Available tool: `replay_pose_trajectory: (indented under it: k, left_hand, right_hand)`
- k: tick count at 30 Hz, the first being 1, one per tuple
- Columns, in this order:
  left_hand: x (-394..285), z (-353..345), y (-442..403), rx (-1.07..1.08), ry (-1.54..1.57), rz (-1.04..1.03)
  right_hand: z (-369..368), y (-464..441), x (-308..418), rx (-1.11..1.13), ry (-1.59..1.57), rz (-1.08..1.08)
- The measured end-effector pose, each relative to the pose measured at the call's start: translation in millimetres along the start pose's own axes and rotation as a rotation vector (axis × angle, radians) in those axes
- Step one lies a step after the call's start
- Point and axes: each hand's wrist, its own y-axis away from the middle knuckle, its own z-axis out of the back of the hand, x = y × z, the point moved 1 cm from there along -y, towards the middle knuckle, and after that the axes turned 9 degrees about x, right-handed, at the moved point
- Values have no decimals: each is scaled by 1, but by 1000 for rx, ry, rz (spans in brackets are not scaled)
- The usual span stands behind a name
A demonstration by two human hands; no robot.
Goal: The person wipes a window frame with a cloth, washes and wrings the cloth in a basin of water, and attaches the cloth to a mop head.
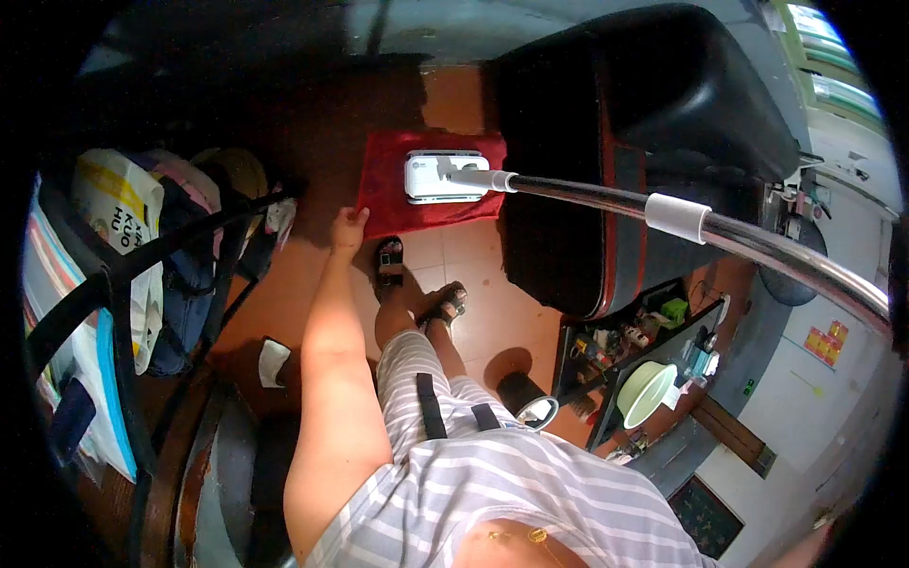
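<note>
A red cloth [383,194] is spread out below, beyond my feet. My left hand [349,230] reaches down to its near left corner, with the fingers closed on the edge. On the cloth rests a white flat mop head [426,177]. Its shiny metal pole [587,197], with a white collar [678,219], runs off to the right edge of the view. My right hand does not show; only a dim bit of what looks like an arm is at the lower right edge.
A black padded seat [554,170] stands right of the cloth. Bags [142,227] sit on a black rack [104,275] at left. Near my legs are a bin [535,409] and a low shelf with a pale green basin [647,395]. A white scrap [274,363] lies on the floor.
</note>
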Motion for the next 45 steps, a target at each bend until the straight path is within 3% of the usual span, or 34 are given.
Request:
replay_pose_trajectory:
  k: [3, 6, 9, 12, 15, 18, 22, 25, 26, 27, 29, 32, 33, 34, 35, 37, 38, 39, 40, 41, 45]
  left_hand:
    - [-36, 17, 23, 30, -43, 28]
    - [-32, 16, 23, 78, 64, 1]
    - [-17, 15, 11, 58, -60, -69]
    - [-32, 15, 16, 12, 119, -23]
    - [-72, 29, 23, 150, 99, 130]
    - [-100, 18, 45, 195, 741, 480]
    - [-97, -14, 33, 215, 1126, 405]
    - [-163, -21, 39, 149, 957, 301]
    - [-153, -41, 19, 214, 834, 202]
    - [-139, -61, 1, 173, 429, -110]
    - [-165, -81, 3, 115, 40, -292]
    - [-225, -104, 25, 137, -166, -425]
    - [-245, -112, 34, 170, -257, -456]
    - [-263, -123, 38, 176, -407, -499]
    - [-315, -116, 74, 228, -494, -447]
    - [-386, -116, 125, 406, -698, -530]
    - [-399, -131, 139, 456, -822, -633]
    - [-411, -145, 151, 501, -951, -734]
    - [-426, -155, 172, 513, -1083, -780]
    - [-441, -161, 192, 514, -1205, -810]
    - [-521, -129, 276, 297, -1148, -967]
  right_hand:
    - [4, -1, -11, 30, 2, 32]
    - [12, -18, 11, 60, 95, 11]
    - [17, -37, 39, 111, 168, -4]
    - [17, -42, 42, 127, 217, 0]
    - [19, -38, 40, 153, 262, -7]
    - [20, -26, 36, 173, 280, -19]
    - [26, 10, 34, 254, 194, -86]
    - [14, 59, 9, 311, -31, -3]
    - [9, 83, 8, 366, -165, -1]
    - [3, 109, 22, 442, -279, -81]
    - [-25, 194, 46, 537, -506, -220]
    - [-48, 326, 120, 764, -743, -562]
    - [-52, 365, 161, 623, -618, -581]
    - [-43, 404, 195, 660, -760, -642]
    - [-27, 442, 235, 818, -869, -701]
    - [9, 543, 347, 981, -897, -897]
    - [39, 560, 388, 794, -829, -952]
    - [70, 579, 431, 1048, -926, -1005]
    - [101, 614, 496, 1171, -830, -1046]
    - [130, 611, 527, 1252, -1004, -1181]
    - [196, 579, 606, 1323, -1182, -1513]
